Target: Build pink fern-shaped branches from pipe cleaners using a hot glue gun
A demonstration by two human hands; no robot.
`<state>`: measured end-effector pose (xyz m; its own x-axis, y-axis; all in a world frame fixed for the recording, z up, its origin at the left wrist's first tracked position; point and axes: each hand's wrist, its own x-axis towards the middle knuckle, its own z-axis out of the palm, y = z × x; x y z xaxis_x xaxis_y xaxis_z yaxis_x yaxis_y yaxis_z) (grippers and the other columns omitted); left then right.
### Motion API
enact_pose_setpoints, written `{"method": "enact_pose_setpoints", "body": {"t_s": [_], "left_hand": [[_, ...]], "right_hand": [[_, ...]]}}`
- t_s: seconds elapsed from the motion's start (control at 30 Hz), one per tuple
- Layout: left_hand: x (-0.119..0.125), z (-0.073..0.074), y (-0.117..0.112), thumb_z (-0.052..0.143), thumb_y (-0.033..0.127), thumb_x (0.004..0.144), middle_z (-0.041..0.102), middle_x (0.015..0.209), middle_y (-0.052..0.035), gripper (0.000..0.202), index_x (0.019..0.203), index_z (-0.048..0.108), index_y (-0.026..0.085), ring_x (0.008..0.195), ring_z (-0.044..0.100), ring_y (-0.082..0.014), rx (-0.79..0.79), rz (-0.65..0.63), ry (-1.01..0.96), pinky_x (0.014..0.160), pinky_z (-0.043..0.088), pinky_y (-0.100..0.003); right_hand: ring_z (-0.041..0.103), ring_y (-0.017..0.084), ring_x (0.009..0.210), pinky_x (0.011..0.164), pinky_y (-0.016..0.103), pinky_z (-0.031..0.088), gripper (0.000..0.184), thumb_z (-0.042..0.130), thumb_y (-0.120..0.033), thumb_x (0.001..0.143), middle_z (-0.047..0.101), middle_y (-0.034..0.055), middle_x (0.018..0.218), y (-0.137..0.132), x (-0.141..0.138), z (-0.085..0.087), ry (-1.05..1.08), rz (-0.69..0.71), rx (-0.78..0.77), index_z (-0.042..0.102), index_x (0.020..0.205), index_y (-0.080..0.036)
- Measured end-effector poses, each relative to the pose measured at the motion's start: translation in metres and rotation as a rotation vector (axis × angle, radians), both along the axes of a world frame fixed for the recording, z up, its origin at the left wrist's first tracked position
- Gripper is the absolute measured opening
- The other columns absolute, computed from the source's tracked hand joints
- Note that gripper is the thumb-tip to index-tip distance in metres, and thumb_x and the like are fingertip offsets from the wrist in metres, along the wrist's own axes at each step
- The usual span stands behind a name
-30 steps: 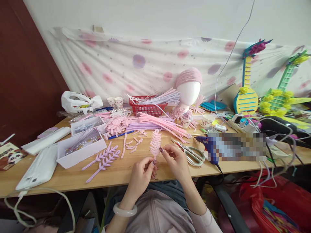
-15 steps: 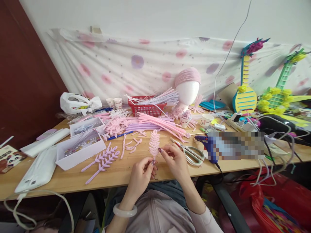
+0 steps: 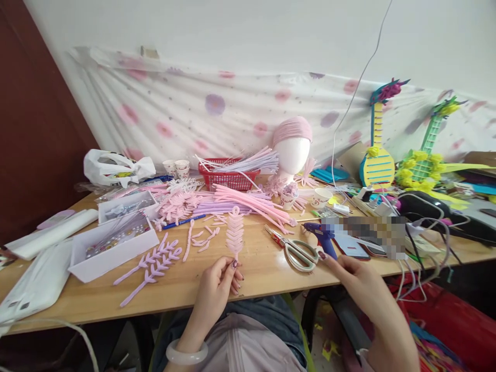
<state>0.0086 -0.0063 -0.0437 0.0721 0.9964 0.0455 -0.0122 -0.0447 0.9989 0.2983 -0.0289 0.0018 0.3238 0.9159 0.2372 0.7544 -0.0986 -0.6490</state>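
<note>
My left hand (image 3: 219,281) is closed at the table's front edge, pinching the stem of a pink leaf made of pipe cleaners (image 3: 234,232). The leaf stands upright, with a small loop at its tip and paired side fronds. My right hand (image 3: 354,276) is out to the right, its fingertips at the handle of a blue glue gun (image 3: 324,236). Whether those fingers grip the handle cannot be made out. Scissors with pale green handles (image 3: 300,254) lie just left of that hand. Two lilac pipe-cleaner sprigs (image 3: 157,263) rest left of my left hand.
Pink pipe cleaners (image 3: 253,204) lie before a red basket (image 3: 232,181) beside a white foam head (image 3: 292,152). White boxes (image 3: 112,253) of beads stand left. Short pink pieces (image 3: 203,240) lie mid-table. Phones (image 3: 351,245), cables and a yellow-blue craft lute (image 3: 377,168) are right.
My right hand has left the pink leaf and moved right, past the scissors, to the glue gun. My left hand still holds the leaf. The view has shifted slightly to the right.
</note>
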Motion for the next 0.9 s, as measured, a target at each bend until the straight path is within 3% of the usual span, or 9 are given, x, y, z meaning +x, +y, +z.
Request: {"method": "enact_pose_setpoints", "body": {"t_s": [0.07,0.13,0.2,0.27,0.47,0.6,0.7,0.77,0.9], "left_hand": [[0.0,-0.001,0.0,0.053,0.052,0.082,0.062,0.062,-0.0013,0.038,0.081,0.061,0.015,0.049,0.057,-0.0125,0.001,0.01,-0.011,0.044,0.049,-0.023],[0.0,-0.001,0.0,0.054,0.053,0.081,0.062,0.062,-0.001,0.038,0.082,0.061,0.015,0.048,0.057,-0.0124,0.0,0.017,-0.02,0.043,0.049,-0.023],[0.0,-0.002,0.001,0.054,0.053,0.082,0.062,0.062,-0.0011,0.038,0.082,0.06,0.015,0.048,0.057,-0.0122,0.001,0.019,-0.024,0.043,0.049,-0.023],[-0.001,-0.003,0.002,0.053,0.053,0.082,0.063,0.063,-0.0014,0.038,0.082,0.059,0.015,0.048,0.057,-0.012,0.0,0.018,-0.029,0.043,0.049,-0.023],[0.0,-0.004,0.003,0.053,0.054,0.083,0.064,0.062,-0.0016,0.038,0.081,0.057,0.015,0.047,0.057,-0.0121,-0.023,0.007,-0.054,0.043,0.049,-0.023],[0.0,-0.003,0.002,0.054,0.054,0.082,0.064,0.06,-0.0017,0.039,0.08,0.057,0.015,0.046,0.057,-0.0122,-0.031,0.019,-0.056,0.042,0.048,-0.023],[0.0,-0.002,0.001,0.054,0.052,0.082,0.067,0.064,-0.0035,0.037,0.081,0.058,0.015,0.048,0.059,-0.0124,-0.032,0.024,-0.047,0.044,0.05,-0.023],[0.0,-0.001,0.001,0.055,0.049,0.082,0.07,0.071,-0.0057,0.035,0.082,0.059,0.014,0.052,0.062,-0.0128,-0.026,0.026,-0.043,0.049,0.052,-0.024],[-0.002,0.001,0.002,0.058,0.043,0.081,0.072,0.078,-0.008,0.031,0.086,0.062,0.013,0.058,0.065,-0.0145,-0.023,0.028,-0.05,0.055,0.055,-0.026]], "right_hand": [[0.047,0.018,0.047,0.047,0.029,0.034,0.045,0.058,-0.065,0.069,0.049,-0.0009,0.047,0.008,0.02,-0.003,-0.067,-0.158,0.055,0.048,0.056,-0.023],[0.059,0.027,0.064,0.061,0.037,0.042,0.045,0.061,-0.065,0.064,0.064,0.009,0.065,0.022,0.029,-0.008,-0.115,-0.227,0.114,0.058,0.067,-0.021],[0.061,0.034,0.083,0.079,0.047,0.041,0.05,0.059,-0.067,0.065,0.069,0.0155,0.081,0.04,0.03,-0.015,-0.176,-0.207,0.129,0.065,0.078,-0.018],[0.061,0.036,0.089,0.087,0.052,0.035,0.052,0.054,-0.067,0.07,0.071,0.0154,0.084,0.055,0.026,-0.02,-0.21,-0.156,0.104,0.067,0.082,-0.018],[0.064,0.036,0.081,0.081,0.049,0.041,0.046,0.051,-0.059,0.076,0.071,0.0161,0.071,0.072,0.019,-0.026,-0.187,-0.131,0.022,0.07,0.075,-0.017],[0.065,0.034,0.084,0.073,0.043,0.047,0.043,0.053,-0.051,0.078,0.072,0.017,0.087,0.056,0.009,-0.019,-0.022,-0.124,0.19,0.071,0.09,-0.015],[0.065,0.03,0.078,0.067,0.038,0.049,0.039,0.055,-0.052,0.08,0.072,0.0121,0.081,0.031,-0.008,-0.013,0.182,-0.164,0.311,0.069,0.086,-0.016],[0.064,0.026,0.07,0.062,0.034,0.048,0.036,0.055,-0.051,0.081,0.07,0.0089,0.073,0.014,-0.023,-0.009,0.274,-0.071,0.353,0.067,0.077,-0.018],[0.061,0.021,0.063,0.058,0.03,0.046,0.03,0.057,-0.047,0.082,0.065,0.0046,0.068,-0.006,-0.058,-0.004,0.261,0.353,0.359,0.064,0.072,-0.019]]}}
